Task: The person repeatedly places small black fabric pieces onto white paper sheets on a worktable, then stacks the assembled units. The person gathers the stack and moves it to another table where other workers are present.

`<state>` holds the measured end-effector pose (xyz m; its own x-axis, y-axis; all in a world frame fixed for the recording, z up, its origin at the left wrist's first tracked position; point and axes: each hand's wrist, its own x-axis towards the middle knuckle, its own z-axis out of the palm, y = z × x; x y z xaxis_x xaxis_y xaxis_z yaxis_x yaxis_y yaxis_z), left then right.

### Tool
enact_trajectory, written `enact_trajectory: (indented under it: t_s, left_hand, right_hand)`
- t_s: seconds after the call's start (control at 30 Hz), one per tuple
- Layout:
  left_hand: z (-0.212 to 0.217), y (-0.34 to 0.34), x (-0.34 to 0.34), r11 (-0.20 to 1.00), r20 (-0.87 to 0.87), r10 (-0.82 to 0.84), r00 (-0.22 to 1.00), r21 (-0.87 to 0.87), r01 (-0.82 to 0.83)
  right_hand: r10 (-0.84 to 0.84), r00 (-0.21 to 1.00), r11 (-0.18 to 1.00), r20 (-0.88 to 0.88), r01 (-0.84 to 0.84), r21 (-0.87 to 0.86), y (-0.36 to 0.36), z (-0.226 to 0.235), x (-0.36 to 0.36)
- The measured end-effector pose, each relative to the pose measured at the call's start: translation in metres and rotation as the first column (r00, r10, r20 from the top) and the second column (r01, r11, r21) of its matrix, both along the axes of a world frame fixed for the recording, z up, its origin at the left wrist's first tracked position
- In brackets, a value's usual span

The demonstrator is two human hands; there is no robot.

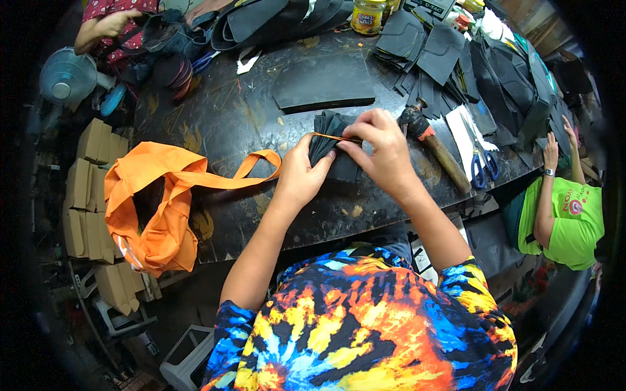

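Observation:
My left hand (298,173) grips a bundle of thin black pieces (329,124) just above the table, fingers wrapped round its near left side. A thin orange band (328,136) runs across the bundle. At the bundle's right side my right hand (380,148) pinches the band's end between thumb and fingers, drawing it out to the right. Part of the band behind the bundle is hidden. More black material (344,171) lies under the hands. Left of my left hand, the strap of an orange cloth bag (153,166) reaches close to the wrist.
A dark flat block (323,85) lies beyond my hands. To the right are a hammer (447,159), blue-handled scissors (482,171) and stacked black cut pieces (442,55). A yellow-labelled jar (367,18) stands at the back. A fan (65,77) is far left; two other people work nearby.

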<state>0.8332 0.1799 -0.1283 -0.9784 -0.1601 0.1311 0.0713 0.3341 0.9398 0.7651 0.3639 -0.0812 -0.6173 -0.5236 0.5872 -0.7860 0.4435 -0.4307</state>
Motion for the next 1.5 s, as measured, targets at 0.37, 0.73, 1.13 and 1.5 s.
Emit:
enact_trajectory:
  t_s: [0.37,0.73,1.13,1.5]
  left_hand:
    - [0.002,-0.023,0.005,0.888,0.145,-0.441,0.886,0.213,0.407]
    - [-0.029,-0.01,0.01,0.583,0.236,-0.115,0.965,0.802,-0.126]
    - [-0.03,-0.043,0.02,0.987,0.033,0.142,0.989,0.07,-0.144]
    - [-0.039,-0.089,0.034,0.928,-0.201,0.355,0.913,-0.043,-0.37]
  right_hand:
    - [0.503,0.459,0.786,0.732,0.108,-0.608,0.039,-0.001,-0.066]
    - [-0.338,0.929,0.842,-0.155,0.371,0.392,0.053,-0.014,-0.13]
    - [0.191,0.863,0.976,0.468,-0.218,0.003,0.006,-0.021,-0.034]
    - [0.108,0.924,0.994,0.366,-0.106,-0.026,0.035,-0.027,0.015]
